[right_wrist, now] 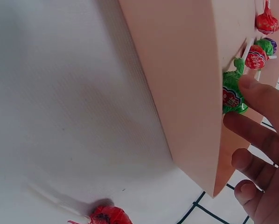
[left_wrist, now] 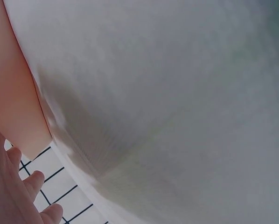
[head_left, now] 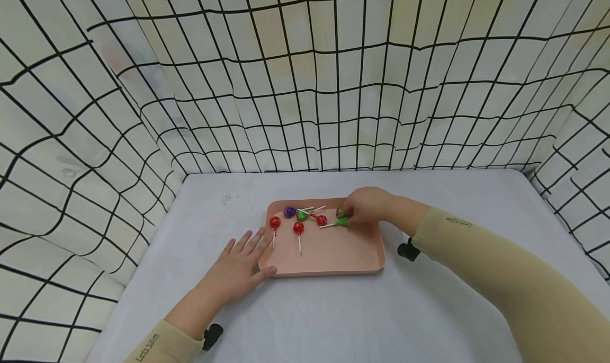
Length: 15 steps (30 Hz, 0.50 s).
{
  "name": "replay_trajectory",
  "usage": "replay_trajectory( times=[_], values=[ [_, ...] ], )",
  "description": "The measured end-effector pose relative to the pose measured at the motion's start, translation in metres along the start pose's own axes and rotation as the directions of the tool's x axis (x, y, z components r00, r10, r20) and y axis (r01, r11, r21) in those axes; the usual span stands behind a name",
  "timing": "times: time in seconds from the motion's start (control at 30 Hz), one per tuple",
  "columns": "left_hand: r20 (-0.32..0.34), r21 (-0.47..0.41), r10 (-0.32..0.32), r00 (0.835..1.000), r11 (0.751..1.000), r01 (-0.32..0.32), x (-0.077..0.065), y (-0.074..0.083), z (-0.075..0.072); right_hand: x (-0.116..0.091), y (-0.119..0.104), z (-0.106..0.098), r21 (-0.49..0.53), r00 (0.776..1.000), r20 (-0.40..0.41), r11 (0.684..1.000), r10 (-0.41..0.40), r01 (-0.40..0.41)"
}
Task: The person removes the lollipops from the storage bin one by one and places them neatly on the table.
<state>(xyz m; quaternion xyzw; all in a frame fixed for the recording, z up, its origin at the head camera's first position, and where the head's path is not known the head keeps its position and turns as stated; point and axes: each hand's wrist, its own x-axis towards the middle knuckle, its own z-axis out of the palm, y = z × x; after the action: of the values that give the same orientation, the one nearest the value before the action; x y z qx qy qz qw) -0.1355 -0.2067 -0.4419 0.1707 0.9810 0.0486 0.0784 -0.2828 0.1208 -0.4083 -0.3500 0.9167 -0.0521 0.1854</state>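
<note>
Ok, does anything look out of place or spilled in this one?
Yes: in the right wrist view, one red-wrapped candy lies on the white surface outside the pink tray, whereas several lollipops lie inside it.

Beyond the left hand (head_left: pixel 240 265) and the right hand (head_left: pixel 369 204) rises a pale back wall (head_left: pixel 350 106) crossed by black lines (head_left: pixel 337 50) (wire or print, hard to tell), the level ones wavy. A matching left wall (head_left: pixel 57 167) slopes up outward of the left hand, a right wall (head_left: pixel 583 145) outward of the right hand. Faint yellowish patches (head_left: pixel 281 34) show high above both. Under the hands spreads a white surface (head_left: pixel 333 320), with a grey smudge (head_left: pixel 226 198) ahead of the left hand. The light is soft.
</note>
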Motion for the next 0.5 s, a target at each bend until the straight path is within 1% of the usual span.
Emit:
replay_trajectory(
  times=[0.27, 0.5],
  values=[
    [0.003, -0.006, -0.001, 1.000, 1.000, 0.001, -0.0002, -0.0002, -0.0001, 0.0022, 0.0004, 0.0016, -0.011, 1.000, -0.007, 1.000, -0.013, 0.013],
    [0.012, -0.006, -0.005, 1.000, 1.000, 0.005, -0.0007, 0.0017, -0.0029, 0.0014, 0.0010, 0.0030, -0.014, 0.999, -0.007, 0.999, -0.050, 0.050]
  ],
)
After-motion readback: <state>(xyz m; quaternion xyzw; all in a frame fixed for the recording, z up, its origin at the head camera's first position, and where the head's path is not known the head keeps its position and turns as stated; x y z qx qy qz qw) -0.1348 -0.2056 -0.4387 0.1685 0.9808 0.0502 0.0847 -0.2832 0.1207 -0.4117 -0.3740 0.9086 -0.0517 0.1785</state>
